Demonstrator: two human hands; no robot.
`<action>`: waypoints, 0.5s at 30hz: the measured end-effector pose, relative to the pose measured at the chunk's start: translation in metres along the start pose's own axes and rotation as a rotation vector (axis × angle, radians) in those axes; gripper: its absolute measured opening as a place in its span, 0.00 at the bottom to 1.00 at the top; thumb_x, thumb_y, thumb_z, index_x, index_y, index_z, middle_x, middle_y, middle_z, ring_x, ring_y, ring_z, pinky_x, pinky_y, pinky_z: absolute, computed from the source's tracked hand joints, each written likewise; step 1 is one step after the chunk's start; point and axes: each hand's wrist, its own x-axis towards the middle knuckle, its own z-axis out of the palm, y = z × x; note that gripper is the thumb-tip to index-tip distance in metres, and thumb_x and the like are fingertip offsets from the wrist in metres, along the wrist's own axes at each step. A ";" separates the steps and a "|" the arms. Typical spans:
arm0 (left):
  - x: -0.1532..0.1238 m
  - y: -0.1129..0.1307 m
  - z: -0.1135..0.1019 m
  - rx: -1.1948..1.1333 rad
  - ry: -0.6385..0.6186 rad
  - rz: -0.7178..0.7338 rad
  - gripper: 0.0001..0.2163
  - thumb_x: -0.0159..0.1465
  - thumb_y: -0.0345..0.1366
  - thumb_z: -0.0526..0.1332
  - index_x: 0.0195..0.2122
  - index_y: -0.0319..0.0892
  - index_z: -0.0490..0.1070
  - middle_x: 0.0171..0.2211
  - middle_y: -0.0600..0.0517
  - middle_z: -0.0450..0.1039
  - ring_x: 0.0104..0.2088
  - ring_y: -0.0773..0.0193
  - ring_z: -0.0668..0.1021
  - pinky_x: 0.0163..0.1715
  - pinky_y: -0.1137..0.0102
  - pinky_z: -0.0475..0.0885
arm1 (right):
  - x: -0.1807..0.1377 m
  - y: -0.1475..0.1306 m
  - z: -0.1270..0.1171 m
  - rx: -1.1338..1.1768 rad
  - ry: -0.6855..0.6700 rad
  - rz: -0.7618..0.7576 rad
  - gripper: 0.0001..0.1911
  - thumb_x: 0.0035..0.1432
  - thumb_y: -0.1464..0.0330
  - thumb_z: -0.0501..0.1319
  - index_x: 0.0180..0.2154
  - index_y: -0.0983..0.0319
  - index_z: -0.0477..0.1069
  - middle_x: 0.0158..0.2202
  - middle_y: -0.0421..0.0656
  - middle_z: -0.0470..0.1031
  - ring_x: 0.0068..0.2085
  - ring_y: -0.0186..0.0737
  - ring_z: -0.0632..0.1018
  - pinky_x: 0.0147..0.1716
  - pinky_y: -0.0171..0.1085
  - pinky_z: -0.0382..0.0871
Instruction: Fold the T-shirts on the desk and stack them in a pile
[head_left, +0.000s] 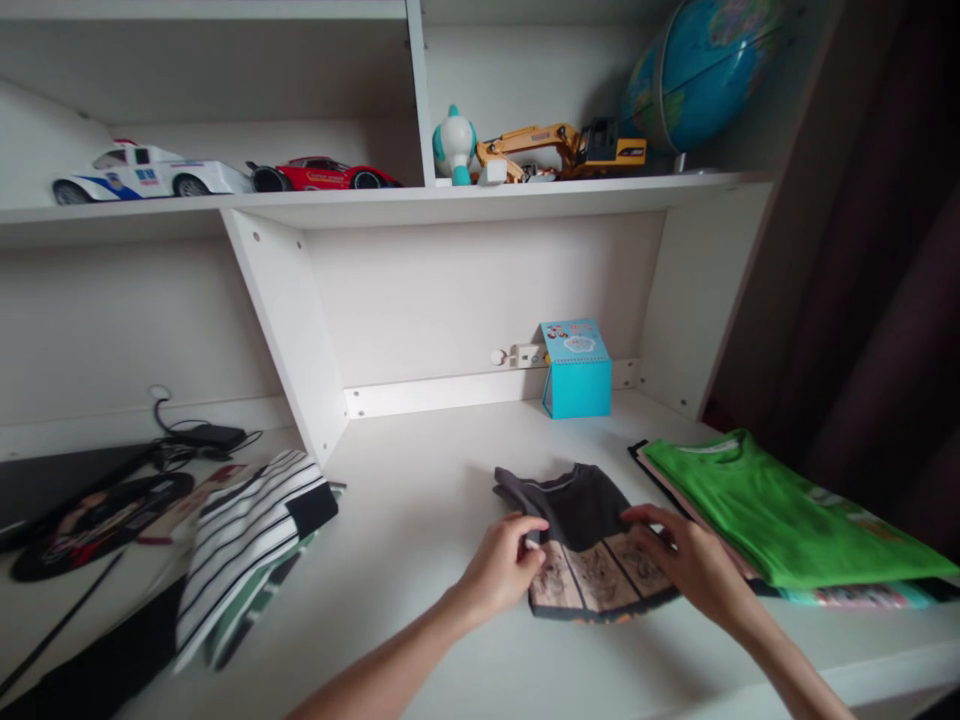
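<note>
A small dark grey shirt [581,510] with printed picture panels lies folded on the white desk [420,520]. My left hand [501,570] pinches its left edge with curled fingers. My right hand [686,565] rests on its right side, fingers bent and pressing on the cloth. Just right of that hand sits a stack of folded clothes topped by a green shirt [780,515].
A pile of striped black-and-white clothes [247,540] lies at the left, with a black round pad [97,520] and a charger with cables behind it. A blue box [576,370] stands at the back wall. Toy cars [142,172], an excavator [562,148] and a globe [697,70] fill the shelf above.
</note>
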 end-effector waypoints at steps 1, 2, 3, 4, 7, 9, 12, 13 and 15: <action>0.006 0.009 0.004 0.005 -0.006 0.044 0.18 0.57 0.30 0.55 0.50 0.41 0.69 0.43 0.47 0.72 0.35 0.64 0.75 0.39 0.71 0.70 | 0.000 0.006 -0.008 -0.022 0.041 -0.003 0.14 0.54 0.60 0.52 0.37 0.57 0.72 0.37 0.43 0.77 0.34 0.43 0.77 0.33 0.37 0.69; 0.012 0.018 0.008 0.004 -0.006 0.090 0.18 0.57 0.30 0.55 0.50 0.40 0.69 0.46 0.47 0.71 0.37 0.63 0.75 0.41 0.71 0.70 | 0.001 0.013 -0.017 -0.045 0.078 -0.001 0.14 0.53 0.60 0.53 0.36 0.56 0.73 0.37 0.42 0.77 0.36 0.44 0.77 0.35 0.38 0.69; 0.020 0.028 0.013 -0.001 -0.001 0.137 0.19 0.58 0.31 0.54 0.51 0.40 0.68 0.48 0.46 0.70 0.39 0.62 0.75 0.42 0.70 0.70 | 0.003 0.021 -0.028 -0.070 0.110 0.001 0.15 0.53 0.59 0.53 0.36 0.56 0.74 0.38 0.42 0.77 0.37 0.45 0.77 0.36 0.39 0.70; 0.028 0.038 0.019 -0.008 0.007 0.186 0.20 0.58 0.31 0.54 0.52 0.39 0.67 0.50 0.45 0.69 0.41 0.61 0.75 0.44 0.70 0.70 | 0.004 0.029 -0.039 -0.103 0.148 0.005 0.15 0.53 0.58 0.52 0.36 0.56 0.74 0.39 0.42 0.77 0.38 0.46 0.77 0.36 0.40 0.70; 0.055 0.070 0.041 -0.032 0.048 0.350 0.22 0.58 0.29 0.52 0.55 0.36 0.65 0.53 0.44 0.66 0.48 0.58 0.73 0.50 0.69 0.67 | 0.011 0.053 -0.080 -0.239 0.284 0.021 0.16 0.52 0.57 0.51 0.38 0.53 0.73 0.41 0.43 0.76 0.38 0.48 0.77 0.34 0.42 0.69; 0.075 0.091 0.061 -0.050 0.060 0.444 0.23 0.58 0.28 0.52 0.56 0.34 0.63 0.56 0.42 0.63 0.52 0.57 0.70 0.54 0.68 0.64 | 0.016 0.070 -0.109 -0.338 0.394 0.010 0.17 0.52 0.56 0.50 0.38 0.52 0.72 0.43 0.44 0.75 0.37 0.49 0.77 0.32 0.43 0.67; 0.105 0.116 0.097 -0.099 0.045 0.501 0.26 0.57 0.28 0.54 0.58 0.34 0.60 0.58 0.41 0.60 0.57 0.55 0.65 0.58 0.66 0.59 | 0.025 0.099 -0.146 -0.473 0.522 0.014 0.17 0.53 0.58 0.48 0.39 0.53 0.71 0.45 0.46 0.74 0.37 0.49 0.76 0.30 0.44 0.65; 0.114 0.121 0.111 -0.121 0.038 0.493 0.27 0.56 0.28 0.54 0.59 0.34 0.59 0.58 0.40 0.59 0.58 0.55 0.64 0.59 0.66 0.57 | 0.028 0.112 -0.155 -0.512 0.541 0.035 0.18 0.53 0.59 0.48 0.40 0.53 0.71 0.45 0.47 0.73 0.37 0.49 0.75 0.30 0.44 0.64; 0.129 0.124 0.137 -0.173 0.008 0.446 0.29 0.55 0.28 0.57 0.60 0.34 0.57 0.59 0.40 0.57 0.59 0.54 0.61 0.59 0.66 0.56 | 0.031 0.141 -0.163 -0.559 0.519 0.075 0.19 0.53 0.59 0.48 0.41 0.54 0.71 0.46 0.48 0.73 0.37 0.51 0.75 0.31 0.45 0.63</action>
